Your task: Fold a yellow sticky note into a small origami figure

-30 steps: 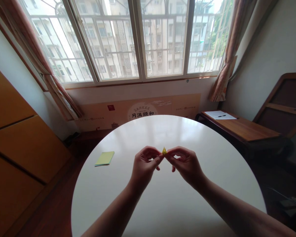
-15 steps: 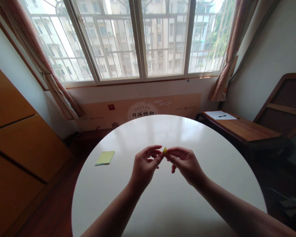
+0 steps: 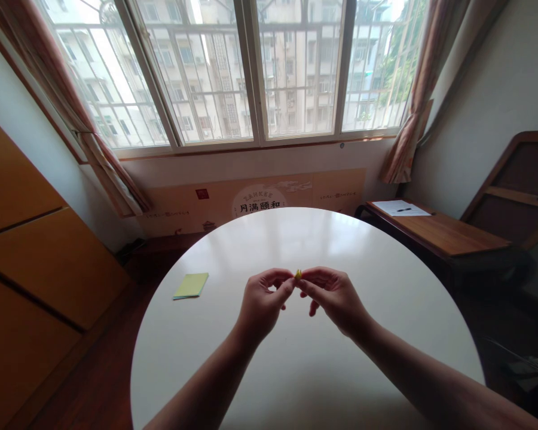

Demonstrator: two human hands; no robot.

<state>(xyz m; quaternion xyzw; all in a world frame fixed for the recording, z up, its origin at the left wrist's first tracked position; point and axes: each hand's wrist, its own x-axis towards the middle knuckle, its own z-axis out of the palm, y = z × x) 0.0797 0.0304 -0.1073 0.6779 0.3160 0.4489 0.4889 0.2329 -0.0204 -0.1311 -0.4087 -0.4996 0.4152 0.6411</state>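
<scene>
A small piece of folded yellow paper point(image 3: 298, 274) is pinched between my two hands above the white round table point(image 3: 305, 370). My left hand point(image 3: 265, 298) has thumb and forefinger closed on its left side. From the right, my right hand point(image 3: 334, 295) grips it between thumb and forefinger, with the lower fingers curled loosely below. Fingertips cover most of the paper, so its full shape is hidden. To the left on the tabletop lies a pad of yellow-green sticky notes point(image 3: 192, 285), with a bluish layer at its lower edge.
A wooden side table point(image 3: 466, 233) at the right holds a white sheet point(image 3: 397, 208) with a dark pen on it. An orange-brown cabinet point(image 3: 31, 269) stands at the left. Behind the table are a barred window point(image 3: 296, 77) and curtains point(image 3: 103, 173).
My left forefinger has come down onto the paper, closing the pinch. Less of the yellow piece shows above the fingertips. The sticky notes have stayed in place.
</scene>
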